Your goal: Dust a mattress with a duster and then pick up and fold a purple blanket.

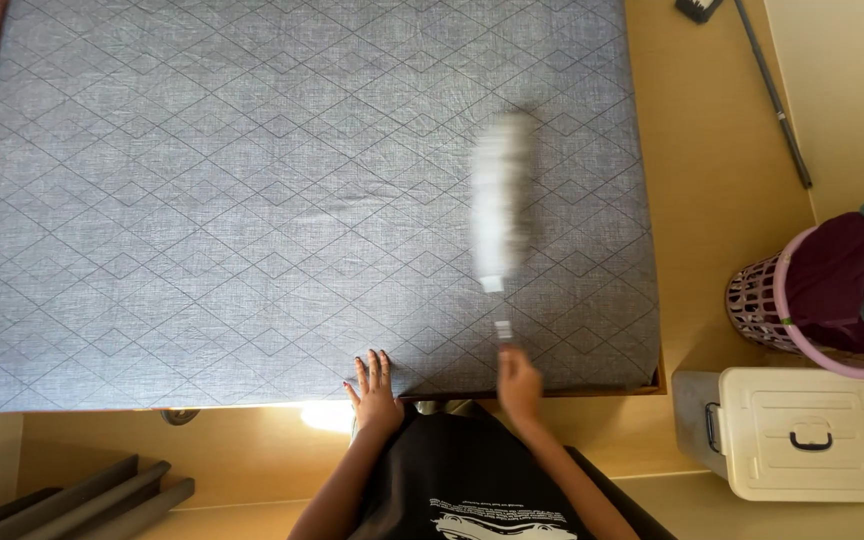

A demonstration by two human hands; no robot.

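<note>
A pale, fluffy duster (500, 200) is held by its thin handle in the right hand (518, 384), whose grip is closed around the handle's lower end. The duster's head is stretched out beyond the grip, over the grey diamond-patterned sheet (252, 200) of the bed, and it is blurred, so its exact shape cannot be told. The left hand (374, 385) is laid flat and open, fingers spread, on the near edge of the sheet, just beside the gripping hand; nothing is held in it.

The duster is judged to be very light, with a soft, yielding head and a stiff, slender handle. It is best taken at the handle end, as it is now; the fluffy part would only be crushed and would give no control. The smooth handle may turn in a loose grip.

To the outer side of the grip, on the floor, a white lidded box (812, 435) and a purple laundry basket (760, 305) heaped with clothes are seen.
</note>
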